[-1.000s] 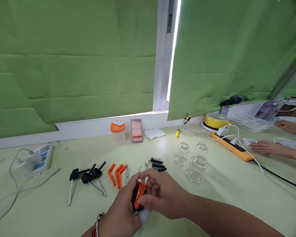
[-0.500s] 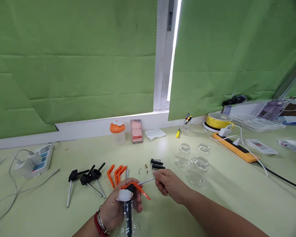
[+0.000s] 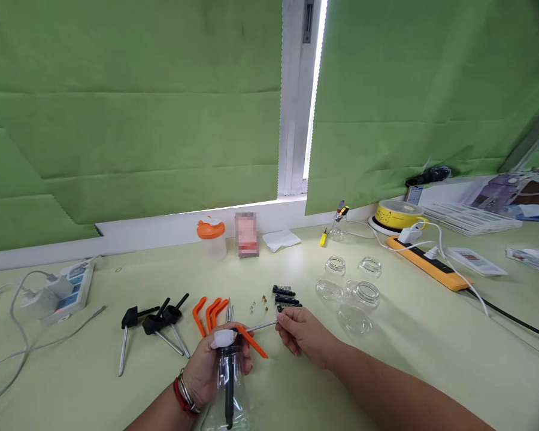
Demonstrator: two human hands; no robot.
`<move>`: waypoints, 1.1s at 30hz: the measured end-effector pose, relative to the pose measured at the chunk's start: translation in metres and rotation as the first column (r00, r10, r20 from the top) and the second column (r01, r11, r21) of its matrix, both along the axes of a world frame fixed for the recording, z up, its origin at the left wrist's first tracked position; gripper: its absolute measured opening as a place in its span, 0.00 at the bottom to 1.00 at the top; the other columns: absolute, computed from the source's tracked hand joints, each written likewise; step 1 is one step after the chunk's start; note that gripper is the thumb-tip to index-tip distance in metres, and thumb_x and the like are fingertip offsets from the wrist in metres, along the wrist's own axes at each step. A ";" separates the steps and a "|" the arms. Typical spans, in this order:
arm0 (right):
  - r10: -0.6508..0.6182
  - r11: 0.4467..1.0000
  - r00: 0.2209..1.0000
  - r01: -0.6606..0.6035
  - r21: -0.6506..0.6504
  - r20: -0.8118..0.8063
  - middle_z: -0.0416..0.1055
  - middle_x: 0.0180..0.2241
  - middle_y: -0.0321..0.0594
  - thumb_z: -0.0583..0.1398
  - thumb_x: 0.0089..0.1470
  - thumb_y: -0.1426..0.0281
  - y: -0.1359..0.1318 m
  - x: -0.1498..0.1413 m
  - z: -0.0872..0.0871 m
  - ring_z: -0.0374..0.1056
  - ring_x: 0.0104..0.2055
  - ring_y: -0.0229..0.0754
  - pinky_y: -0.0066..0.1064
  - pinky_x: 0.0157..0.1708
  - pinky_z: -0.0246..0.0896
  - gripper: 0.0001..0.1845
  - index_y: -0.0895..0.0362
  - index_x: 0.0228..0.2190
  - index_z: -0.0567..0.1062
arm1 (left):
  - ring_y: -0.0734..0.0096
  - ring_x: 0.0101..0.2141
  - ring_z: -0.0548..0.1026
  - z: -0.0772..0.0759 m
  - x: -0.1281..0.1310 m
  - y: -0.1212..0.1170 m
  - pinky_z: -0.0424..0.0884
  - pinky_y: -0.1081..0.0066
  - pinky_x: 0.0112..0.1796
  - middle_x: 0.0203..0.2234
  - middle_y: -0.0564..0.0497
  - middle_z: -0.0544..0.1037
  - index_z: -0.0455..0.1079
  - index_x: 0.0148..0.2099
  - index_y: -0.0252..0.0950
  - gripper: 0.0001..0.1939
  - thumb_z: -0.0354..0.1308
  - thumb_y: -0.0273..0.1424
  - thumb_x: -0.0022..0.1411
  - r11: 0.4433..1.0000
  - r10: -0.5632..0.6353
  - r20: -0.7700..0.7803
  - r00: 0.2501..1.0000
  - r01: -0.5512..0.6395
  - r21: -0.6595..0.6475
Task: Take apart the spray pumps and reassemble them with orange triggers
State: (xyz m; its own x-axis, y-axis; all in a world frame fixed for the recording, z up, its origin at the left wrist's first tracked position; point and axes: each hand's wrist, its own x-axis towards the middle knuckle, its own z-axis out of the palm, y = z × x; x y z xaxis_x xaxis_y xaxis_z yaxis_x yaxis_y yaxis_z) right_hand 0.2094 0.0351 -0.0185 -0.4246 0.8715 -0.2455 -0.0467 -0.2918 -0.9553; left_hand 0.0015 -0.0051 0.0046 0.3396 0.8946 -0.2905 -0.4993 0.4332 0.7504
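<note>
- The left hand (image 3: 205,368) is clasping the neck of a clear bottle (image 3: 220,407), its fingers clamping around it just under the black pump head (image 3: 236,339)
- Inside the bottle, a black tube (image 3: 229,389) is running down below those left fingers
- A white piece (image 3: 223,339) is sitting on top, beside the left thumb, and an orange lever (image 3: 254,344) is slanting out past the left fingertips towards the right
- The right hand (image 3: 303,335) is pinching the outer end of a thin silver rod (image 3: 263,325), thumb and forefinger closing together on it; the rod is bridging the gap from the pump head to these fingers
- Black spring parts (image 3: 285,293) are lying just beyond the right fingers, and small brass and silver bits (image 3: 265,299) are lying beyond and left of the right fingertips
- Loose orange levers (image 3: 214,312) are resting just beyond the left fingers, with black heads on rods (image 3: 155,324) spreading farther left of them
- Three clear vessels (image 3: 357,323) are standing right of and beyond the right fingers
- An orange-lidded cup (image 3: 211,230) is standing well beyond the left fingers
</note>
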 end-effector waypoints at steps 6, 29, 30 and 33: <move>-0.001 1.000 0.998 0.001 0.000 -0.060 0.66 0.19 0.32 0.61 0.44 0.52 0.003 0.002 -0.002 0.57 0.16 0.30 0.23 0.14 0.49 0.22 0.58 0.27 0.67 | 0.63 0.19 0.74 -0.001 -0.001 0.000 0.67 0.68 0.24 0.19 0.47 0.76 0.73 0.32 0.31 0.10 0.57 0.32 0.49 1.000 -0.009 0.001 1.000 0.009 0.002; -0.120 0.964 0.989 0.097 0.247 0.081 0.64 0.21 0.31 0.61 0.48 0.62 0.007 0.000 0.001 0.60 0.22 0.33 0.28 0.25 0.58 0.12 0.58 0.30 0.69 | 0.63 0.20 0.74 -0.007 -0.009 0.004 0.69 0.66 0.25 0.20 0.45 0.76 0.73 0.32 0.31 0.09 0.54 0.31 0.53 0.998 0.032 0.022 0.999 -0.033 0.047; -0.143 0.937 0.975 0.078 0.340 0.173 0.65 0.22 0.33 0.59 0.50 0.63 0.008 0.001 0.001 0.61 0.24 0.34 0.28 0.27 0.58 0.10 0.58 0.31 0.70 | 0.63 0.21 0.74 -0.006 -0.011 0.004 0.69 0.66 0.25 0.21 0.45 0.76 0.73 0.33 0.31 0.10 0.54 0.31 0.53 0.996 0.049 0.025 0.998 -0.051 0.069; -0.209 0.767 0.820 -0.200 0.609 0.532 0.69 0.31 0.39 0.55 0.54 0.70 0.011 0.000 -0.001 0.65 0.32 0.37 0.29 0.31 0.57 0.08 0.57 0.29 0.73 | 0.61 0.22 0.75 -0.002 -0.017 0.006 0.69 0.66 0.27 0.22 0.44 0.76 0.74 0.35 0.30 0.12 0.55 0.32 0.52 0.986 0.095 0.056 0.994 -0.102 0.130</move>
State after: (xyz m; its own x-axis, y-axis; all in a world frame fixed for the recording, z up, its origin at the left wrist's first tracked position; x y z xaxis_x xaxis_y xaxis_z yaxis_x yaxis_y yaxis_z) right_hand 0.2098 0.0460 -0.0192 -0.3915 0.9061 0.1606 0.5318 0.3652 -0.7641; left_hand -0.0156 0.0007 0.0026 0.2591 0.9537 -0.1525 -0.5723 0.2788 0.7712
